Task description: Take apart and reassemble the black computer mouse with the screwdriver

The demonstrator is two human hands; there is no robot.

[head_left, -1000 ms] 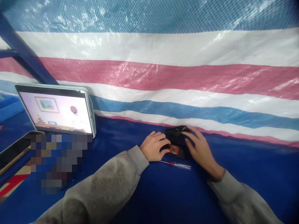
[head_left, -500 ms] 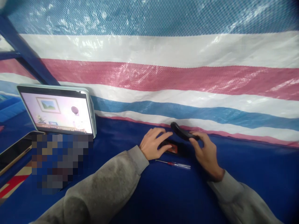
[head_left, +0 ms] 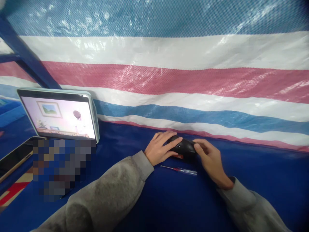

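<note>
A black computer mouse cover (head_left: 185, 145), smooth and domed, sits low over its base on the blue surface. A strip of the base's reddish inside part (head_left: 179, 156) shows under the near edge; the rest is hidden. My right hand (head_left: 209, 158) grips the cover's right end between thumb and fingers. From the other side, my left hand (head_left: 162, 148) holds the mouse's left end, index finger across the top and thumb along the near side. Just in front lies a small screwdriver (head_left: 180, 169) with a clear and red handle, touched by neither hand.
A tablet (head_left: 58, 112) playing a video stands at the left. Beside it lie a phone (head_left: 16, 158) and a blurred-out patch. A striped plastic sheet (head_left: 169, 77) hangs behind the blue surface (head_left: 173, 203); a blue metal frame (head_left: 29, 54) rises at the far left.
My right hand has brought the cover down from a tilted, raised position onto the base. My left fingers now lie against the cover. The screwdriver stays put.
</note>
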